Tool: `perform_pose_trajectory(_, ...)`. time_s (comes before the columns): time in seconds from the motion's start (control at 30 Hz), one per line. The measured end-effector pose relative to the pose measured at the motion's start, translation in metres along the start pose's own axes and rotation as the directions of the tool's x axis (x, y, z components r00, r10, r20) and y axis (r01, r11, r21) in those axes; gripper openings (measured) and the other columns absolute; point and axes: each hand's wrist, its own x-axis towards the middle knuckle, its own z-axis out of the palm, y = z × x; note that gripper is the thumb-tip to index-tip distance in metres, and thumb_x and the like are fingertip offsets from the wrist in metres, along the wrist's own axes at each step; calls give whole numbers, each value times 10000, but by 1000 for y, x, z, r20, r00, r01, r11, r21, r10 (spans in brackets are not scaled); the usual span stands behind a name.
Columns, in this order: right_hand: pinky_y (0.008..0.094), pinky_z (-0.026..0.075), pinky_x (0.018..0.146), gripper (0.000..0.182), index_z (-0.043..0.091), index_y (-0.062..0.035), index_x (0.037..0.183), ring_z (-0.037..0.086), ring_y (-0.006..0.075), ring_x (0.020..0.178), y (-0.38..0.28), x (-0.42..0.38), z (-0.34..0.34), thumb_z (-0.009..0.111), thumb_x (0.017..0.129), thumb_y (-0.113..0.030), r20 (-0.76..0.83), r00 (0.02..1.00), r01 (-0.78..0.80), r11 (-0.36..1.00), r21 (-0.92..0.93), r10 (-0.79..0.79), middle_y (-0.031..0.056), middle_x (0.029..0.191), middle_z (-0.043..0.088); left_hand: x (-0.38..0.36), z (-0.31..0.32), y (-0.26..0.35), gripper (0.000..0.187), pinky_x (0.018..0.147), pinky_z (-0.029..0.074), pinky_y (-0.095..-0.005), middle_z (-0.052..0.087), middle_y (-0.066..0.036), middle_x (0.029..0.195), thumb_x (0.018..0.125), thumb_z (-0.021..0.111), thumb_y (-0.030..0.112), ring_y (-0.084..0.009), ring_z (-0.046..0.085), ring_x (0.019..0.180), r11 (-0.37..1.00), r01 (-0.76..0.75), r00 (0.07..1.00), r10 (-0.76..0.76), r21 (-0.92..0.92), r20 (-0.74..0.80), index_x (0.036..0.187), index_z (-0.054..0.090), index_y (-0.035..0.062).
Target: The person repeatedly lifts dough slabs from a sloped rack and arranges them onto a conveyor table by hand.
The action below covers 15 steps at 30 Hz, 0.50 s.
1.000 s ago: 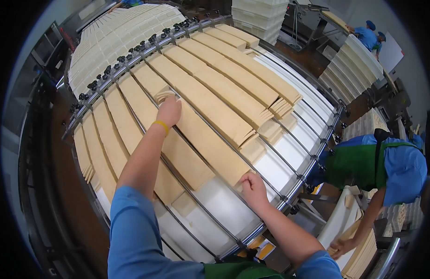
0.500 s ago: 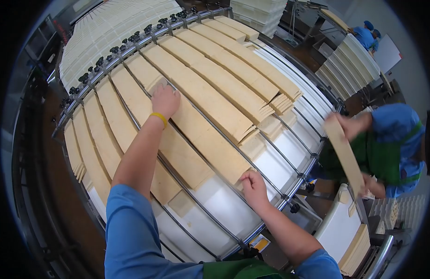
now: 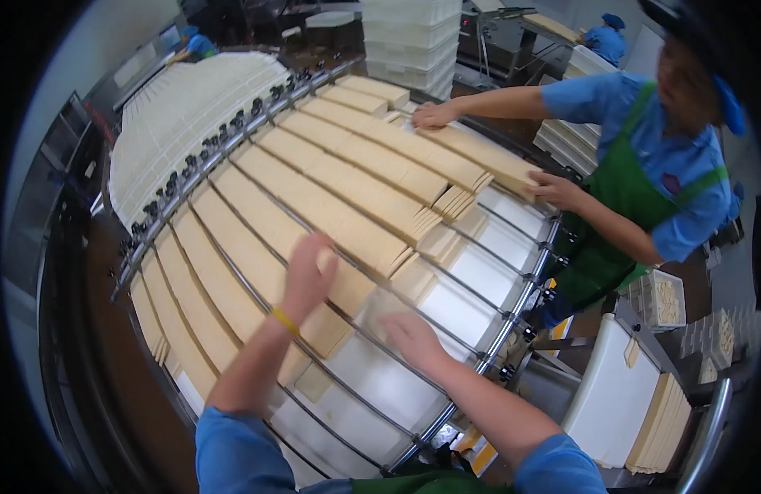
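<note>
Long pale dough-like sheets (image 3: 339,210) lie in layered rows between metal rods on a white surface (image 3: 372,387). My left hand (image 3: 309,270), below a yellow wristband, is raised over the middle rows. Its fingers are blurred and curled, and whether they hold anything is unclear. My right hand (image 3: 413,339) is above the near ends of the rows, beside a blurred translucent patch. Motion smears its fingers too. A co-worker (image 3: 644,173) in blue with a green apron has both hands on a long sheet (image 3: 483,158) at the far right rows.
A metal rail (image 3: 224,156) with black knobs crosses the far side; another rail (image 3: 471,379) runs along the near right. White crates (image 3: 409,45) stand stacked behind. At lower right is a white board (image 3: 611,395) with stacked sheets (image 3: 660,424). Other people work farther back.
Both my hands have lifted off the sheet they touched and moved nearer each other. The co-worker has brought a long sheet onto the right rows. The camera view has shifted.
</note>
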Motion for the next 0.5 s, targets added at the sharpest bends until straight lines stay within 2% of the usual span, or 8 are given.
perform_pose_trajectory(0.03, 322, 453, 698, 223, 670, -46, 1013, 581, 241, 789, 1, -17, -12, 540, 909, -194, -36, 999, 14, 1000, 16, -14, 122, 830, 603, -11, 3, 26, 174, 868, 455, -388, 596, -154, 1004, 803, 632, 70, -340, 561, 982, 995, -30, 998, 35, -93, 55, 959, 564, 33)
perform_pose_trajectory(0.1, 287, 450, 671, 218, 683, -16, 932, 580, 167, 765, -1, -71, -41, 569, 916, -201, -107, 989, -71, 970, 231, 98, 81, 800, 619, -36, 12, 71, 142, 844, 474, -375, 610, -146, 997, 819, 611, 51, -307, 587, 957, 946, 62, 962, 28, -319, 270, 957, 587, 29)
perform_pose_trajectory(0.17, 257, 447, 659, 200, 685, -6, 897, 565, 104, 747, 8, -139, -83, 596, 904, -184, 53, 950, -304, 868, 392, 309, 48, 810, 641, -54, 22, 114, 88, 808, 487, -361, 628, -130, 941, 844, 602, 59, -293, 606, 900, 910, 20, 895, 168, -414, 413, 927, 601, 32)
perform_pose_trajectory(0.23, 254, 449, 674, 193, 694, -20, 845, 558, 92, 748, 37, -208, -120, 606, 899, -183, 211, 930, -366, 794, 486, 300, 31, 813, 653, -66, 35, 151, 64, 778, 490, -351, 638, -117, 907, 865, 599, 76, -286, 611, 861, 854, 33, 801, 288, -519, 524, 912, 610, 34)
perform_pose_trajectory(0.3, 253, 451, 686, 195, 664, -32, 966, 595, 131, 742, 65, -269, -139, 564, 919, -193, 158, 882, -465, 768, 440, 444, 59, 858, 646, -81, 59, 182, 74, 747, 489, -344, 641, -106, 877, 879, 601, 107, -282, 611, 830, 846, 82, 749, 297, -527, 593, 889, 616, 35)
perform_pose_trajectory(0.4, 265, 481, 738, 298, 553, -27, 1184, 633, 160, 840, 53, -333, -156, 575, 917, -158, 4, 790, -407, 520, 751, 613, 84, 971, 651, -93, 97, 234, 151, 736, 483, -354, 636, -104, 870, 897, 585, 187, -278, 608, 820, 825, 144, 665, 328, -546, 670, 895, 625, 41)
perform_pose_trajectory(0.43, 286, 498, 754, 391, 438, -30, 1294, 651, 204, 870, 60, -358, -162, 542, 935, -146, -42, 804, -382, 570, 728, 593, 115, 1031, 637, -97, 107, 255, 172, 737, 482, -356, 633, -105, 865, 901, 578, 209, -280, 608, 821, 820, 166, 645, 330, -548, 689, 899, 627, 45)
perform_pose_trajectory(0.5, 282, 505, 674, 333, 488, -64, 1239, 648, 196, 791, 85, -410, -171, 542, 940, -197, -310, 818, -240, 778, 580, 484, 143, 1070, 630, -103, 126, 302, 200, 732, 479, -360, 625, -110, 857, 905, 557, 235, -289, 605, 816, 817, 116, 639, 374, -564, 673, 893, 622, 46)
